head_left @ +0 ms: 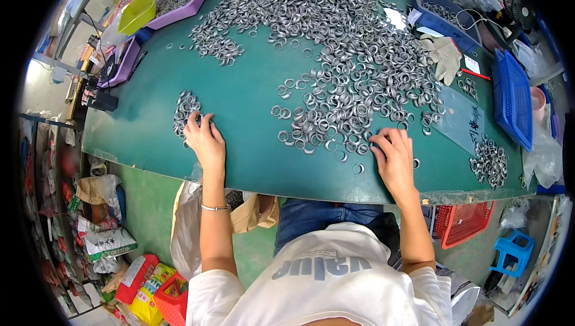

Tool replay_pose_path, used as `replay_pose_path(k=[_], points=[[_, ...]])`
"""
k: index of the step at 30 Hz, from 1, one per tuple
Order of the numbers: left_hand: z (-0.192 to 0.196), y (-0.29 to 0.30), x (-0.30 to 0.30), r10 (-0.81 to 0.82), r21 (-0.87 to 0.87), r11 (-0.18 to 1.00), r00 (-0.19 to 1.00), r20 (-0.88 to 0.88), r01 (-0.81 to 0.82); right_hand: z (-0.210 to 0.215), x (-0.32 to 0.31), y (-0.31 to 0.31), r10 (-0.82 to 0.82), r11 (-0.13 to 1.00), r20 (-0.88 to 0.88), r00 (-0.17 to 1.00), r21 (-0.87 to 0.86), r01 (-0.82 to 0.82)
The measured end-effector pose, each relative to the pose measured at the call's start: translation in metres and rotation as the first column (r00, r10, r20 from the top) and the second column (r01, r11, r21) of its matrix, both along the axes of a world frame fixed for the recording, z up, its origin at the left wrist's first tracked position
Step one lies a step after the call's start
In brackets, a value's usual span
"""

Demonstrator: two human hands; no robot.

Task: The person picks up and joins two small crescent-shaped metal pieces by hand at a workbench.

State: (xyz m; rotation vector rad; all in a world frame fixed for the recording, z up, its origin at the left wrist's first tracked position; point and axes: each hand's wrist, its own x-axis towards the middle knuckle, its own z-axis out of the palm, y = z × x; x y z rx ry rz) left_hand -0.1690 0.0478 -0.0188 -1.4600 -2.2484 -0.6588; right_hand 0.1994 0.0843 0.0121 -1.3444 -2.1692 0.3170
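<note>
A broad heap of small grey metal rings [350, 80] spreads over the green tabletop [257, 122]. At its near right edge is my right hand [395, 155], fingers bent and drawn together against the rings; whatever is between the fingertips is hidden. A single ring [358, 168] lies just left of that hand, and another ring [416, 163] to its right. On the left, my left hand [206, 140] rests its fingertips at a small pile of rings [184, 107], fingers apart and slightly curved. I see nothing held in it.
Another small ring pile [491, 164] lies at the right, near a clear plastic bag [460, 119]. Behind it are a glove [443, 58], a blue basket [513, 98] and a blue bin [446, 17]. A purple tray [182, 2] and a lime tray [138, 11] stand far left.
</note>
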Motion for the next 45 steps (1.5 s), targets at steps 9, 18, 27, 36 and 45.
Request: replay_pose_path(k=[9, 18, 27, 36, 45], points=[[-0.004, -0.001, -0.004, 0.039, 0.009, 0.999, 0.998, 0.040, -0.039, -0.005, 0.005, -0.001, 0.035, 0.999, 0.002, 0.999, 0.025, -0.035], [-0.008, -0.002, -0.006, 0.023, 0.039, 0.999, 0.999, 0.043, -0.025, -0.011, 0.005, 0.000, 0.065, 0.995, 0.017, 0.998, 0.081, -0.066], [-0.007, -0.001, -0.003, 0.039, 0.033, 0.999, 0.998, 0.050, -0.041, -0.010, 0.013, -0.002, -0.050, 0.999, -0.075, 0.996, 0.017, 0.051], [-0.007, -0.002, -0.005, 0.030, 0.048, 0.998, 0.998, 0.058, -0.033, -0.011, 0.003, -0.003, -0.045, 0.998, -0.049, 0.998, 0.051, 0.048], [-0.007, -0.001, -0.006, 0.002, 0.077, 0.997, 0.996, 0.084, -0.009, 0.040, 0.048, -0.033, 0.173, 0.938, -0.142, 0.975, -0.278, -0.207]])
